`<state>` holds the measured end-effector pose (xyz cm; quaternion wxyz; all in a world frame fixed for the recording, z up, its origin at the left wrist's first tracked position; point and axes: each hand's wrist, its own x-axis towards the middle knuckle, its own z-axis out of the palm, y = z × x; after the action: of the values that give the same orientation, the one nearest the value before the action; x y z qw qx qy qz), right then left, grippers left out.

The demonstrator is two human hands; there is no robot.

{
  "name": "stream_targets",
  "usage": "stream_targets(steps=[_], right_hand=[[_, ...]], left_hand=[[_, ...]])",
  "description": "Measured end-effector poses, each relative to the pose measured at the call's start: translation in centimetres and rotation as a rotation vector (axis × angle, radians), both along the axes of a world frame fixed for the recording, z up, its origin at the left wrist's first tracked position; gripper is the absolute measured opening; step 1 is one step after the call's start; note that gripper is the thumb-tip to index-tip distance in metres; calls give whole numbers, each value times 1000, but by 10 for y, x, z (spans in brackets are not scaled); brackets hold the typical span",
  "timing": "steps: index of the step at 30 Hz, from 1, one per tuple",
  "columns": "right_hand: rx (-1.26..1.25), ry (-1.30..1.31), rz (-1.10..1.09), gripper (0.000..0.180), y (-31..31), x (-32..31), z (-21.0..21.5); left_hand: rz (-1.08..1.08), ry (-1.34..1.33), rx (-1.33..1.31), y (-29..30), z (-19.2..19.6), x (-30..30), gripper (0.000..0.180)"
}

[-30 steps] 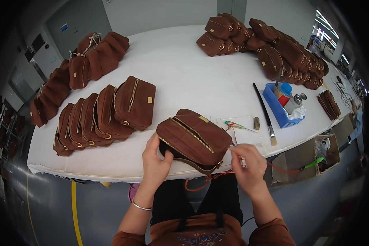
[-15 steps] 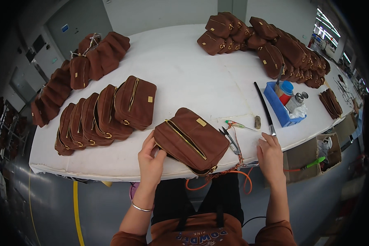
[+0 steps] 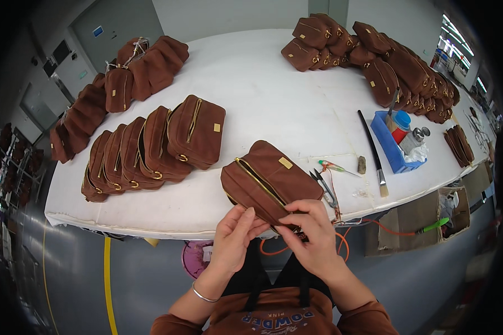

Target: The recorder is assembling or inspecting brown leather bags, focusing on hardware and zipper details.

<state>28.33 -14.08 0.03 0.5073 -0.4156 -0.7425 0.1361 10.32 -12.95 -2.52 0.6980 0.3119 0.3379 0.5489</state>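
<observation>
A brown leather bag (image 3: 265, 176) lies on the table edge in front of me, its front zip gaping and a small gold plate near its far corner. At the near-left edge of the bag, my left hand (image 3: 236, 237) is closed, thumb and fingers pinching the rim. My right hand (image 3: 314, 234) grips the same near side further right, close to the lower end of the zip. Fingers cover part of that edge. Just right of the bag lie thread snips (image 3: 325, 188) and a green-and-white pointed tool (image 3: 334, 166).
A row of brown bags (image 3: 151, 145) stands to the left, with more bags (image 3: 142, 72) behind. Another pile (image 3: 402, 67) is at the far right. A long brush (image 3: 373, 151) lies beside a blue bin (image 3: 387, 142) of bottles. Below the table edge sits a cardboard box (image 3: 419, 223).
My right hand has come left from beside the brush to the bag's near edge. My left hand has shifted along the rim toward it, and both now grip the bag.
</observation>
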Motion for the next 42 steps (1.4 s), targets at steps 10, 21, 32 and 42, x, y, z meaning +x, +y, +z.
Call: stream_targets(steps=[10,21,32,42], right_hand=[[247,-52,-186,21,10,-31,-34],[197,134,-73,8,-2,-19,-20],[-41,265,-225,12,8,11,-10],[-9,376,-214,16,13,21,7]], left_hand=[[-6,60,0,3,-3,8,21],[46,-60,-41,21,4,-2,31],[-86,-426,-88,59,24,-5,40],[-272,-315,172,44,42,-6,50]])
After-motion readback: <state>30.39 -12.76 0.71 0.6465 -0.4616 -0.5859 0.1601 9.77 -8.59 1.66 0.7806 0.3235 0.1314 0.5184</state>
